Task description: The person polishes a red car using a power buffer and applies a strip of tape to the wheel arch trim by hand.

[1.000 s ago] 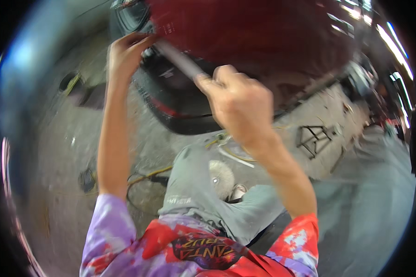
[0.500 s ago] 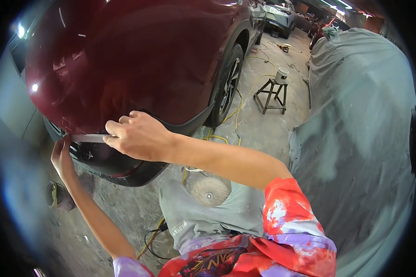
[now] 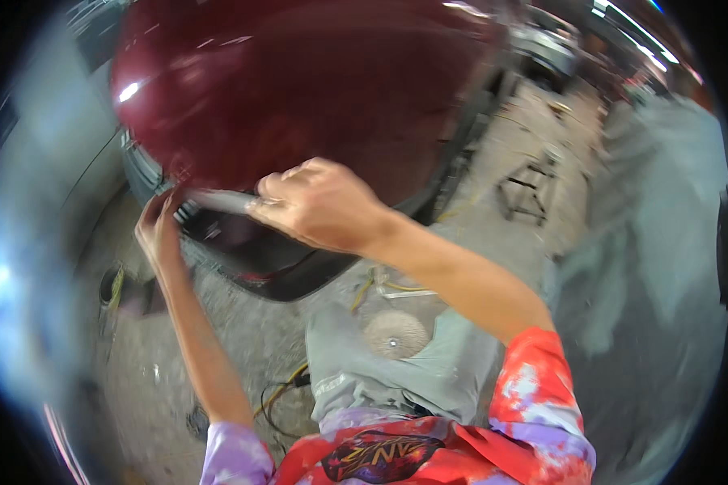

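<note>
Between 9 and 10 o'clock we see a pale strip [image 3: 222,200], thin and flat, whitish and a bit smeary because it is blurred. It runs nearly straight from one hand to the other, along the low edge of the shiny dark red car [image 3: 299,105], just over the black bumper [image 3: 279,275]. Our right hand [image 3: 319,208], near the middle toward 10 o'clock, is curled up like a loose fist, its thumb and finger squeezing the strip's near end. Our left hand [image 3: 160,222], at 9 o'clock, has its fingers bent close together at the far end; we cannot tell if they pinch it or just press. Between 5 and 6 o'clock we spot a fluffy white round pad [image 3: 396,334] by our grey pants [image 3: 356,388]. A dark stand [image 3: 526,194] is between 2 and 3 o'clock, and a big grey-green sheet [image 3: 647,242] hangs at 3 o'clock.
</note>
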Motion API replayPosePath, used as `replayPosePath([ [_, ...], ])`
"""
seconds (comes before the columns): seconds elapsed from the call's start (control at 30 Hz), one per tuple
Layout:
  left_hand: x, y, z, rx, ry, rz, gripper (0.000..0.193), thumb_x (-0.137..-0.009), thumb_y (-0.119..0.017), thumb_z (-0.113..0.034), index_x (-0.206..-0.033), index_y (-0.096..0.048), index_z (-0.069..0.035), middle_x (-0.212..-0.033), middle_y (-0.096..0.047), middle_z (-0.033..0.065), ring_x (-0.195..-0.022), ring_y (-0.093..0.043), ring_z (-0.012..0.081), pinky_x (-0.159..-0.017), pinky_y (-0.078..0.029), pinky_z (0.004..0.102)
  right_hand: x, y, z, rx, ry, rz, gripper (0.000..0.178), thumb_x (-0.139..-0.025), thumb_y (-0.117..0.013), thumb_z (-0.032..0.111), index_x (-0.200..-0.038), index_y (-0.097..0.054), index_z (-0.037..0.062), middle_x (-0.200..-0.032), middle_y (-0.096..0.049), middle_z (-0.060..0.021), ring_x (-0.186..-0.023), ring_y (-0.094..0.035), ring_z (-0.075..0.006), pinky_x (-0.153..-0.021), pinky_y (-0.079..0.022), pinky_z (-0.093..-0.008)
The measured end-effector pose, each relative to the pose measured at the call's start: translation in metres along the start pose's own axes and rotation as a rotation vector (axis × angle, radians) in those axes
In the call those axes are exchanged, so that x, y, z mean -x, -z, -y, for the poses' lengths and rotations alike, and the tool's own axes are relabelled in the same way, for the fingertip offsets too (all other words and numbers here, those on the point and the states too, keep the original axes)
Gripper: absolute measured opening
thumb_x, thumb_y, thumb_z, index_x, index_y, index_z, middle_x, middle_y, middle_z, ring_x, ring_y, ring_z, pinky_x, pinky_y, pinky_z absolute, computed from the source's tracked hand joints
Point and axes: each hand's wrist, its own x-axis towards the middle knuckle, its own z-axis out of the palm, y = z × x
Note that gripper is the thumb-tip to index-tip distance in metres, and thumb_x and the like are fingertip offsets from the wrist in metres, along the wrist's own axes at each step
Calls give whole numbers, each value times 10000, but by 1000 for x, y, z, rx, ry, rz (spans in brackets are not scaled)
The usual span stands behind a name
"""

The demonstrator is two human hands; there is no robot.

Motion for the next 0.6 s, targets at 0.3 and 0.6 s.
replayPosePath([
  [0.3, 15, -7, -20, 145, 90, -88, 180, -843, -777, -157, -954, -796, -17, -746, -672, -19, -692, -540, 45, -636, -424, 223, 0, 4, -3, 99, 99, 55, 220, -836, -663, 152, -1031, -763, 163, -834, -545, 28, -731, -604, -123, -650, -463, -299],
  [0.6, 14, -10, -17, 212, 84, -85, 189, -853, -773, -170, -961, -796, -17, -744, -671, -27, -693, -539, 42, -639, -422, 213, 2, 1, -12, 143, 135, 30, 255, -807, -673, 141, -1041, -769, 177, -822, -544, 35, -713, -602, -131, -661, -466, -299],
])
